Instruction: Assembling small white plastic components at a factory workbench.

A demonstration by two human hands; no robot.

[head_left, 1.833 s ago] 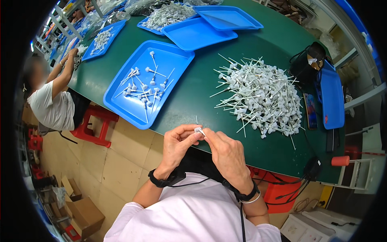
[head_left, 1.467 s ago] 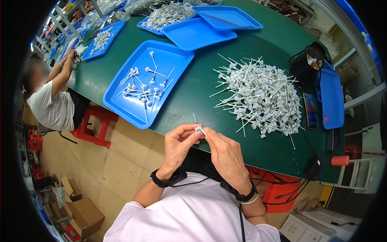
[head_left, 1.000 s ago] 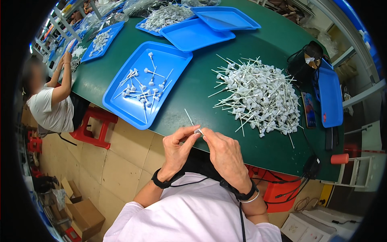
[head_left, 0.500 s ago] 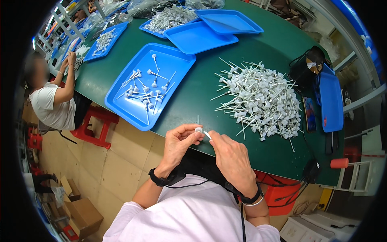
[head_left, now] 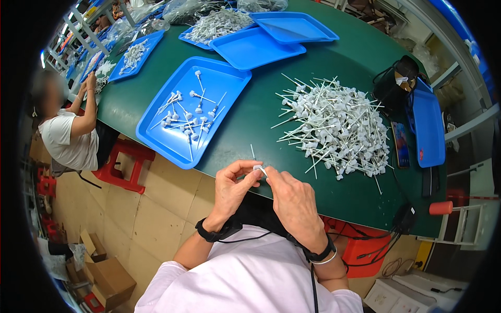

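Note:
My left hand (head_left: 229,189) pinches a white spray pump head (head_left: 257,167) between thumb and fingertips, just over the table's near edge. Its thin tube (head_left: 252,152) points away from me. Closed around a slim white strip (head_left: 264,171), my right hand (head_left: 293,202) meets it from the right. The strip's tip lies against the head; most of the strip is hidden by my fingers, so its kind is unclear. Beyond my right hand is a large heap of similar pump heads with tubes (head_left: 334,128). Several more lie in a blue tray (head_left: 223,78) ahead and to the left.
Two overlapping blue trays (head_left: 258,49) lie farther back, beside a tray of white parts (head_left: 219,26). At right are a phone (head_left: 401,145), a black container (head_left: 396,86) and another blue tray (head_left: 429,130). A person (head_left: 68,125) sits at left by a red stool (head_left: 122,167).
My right hand has moved slightly left, bringing the strip against the pump head. The tube shows longer and leans a little left. The seated person's hands have shifted slightly.

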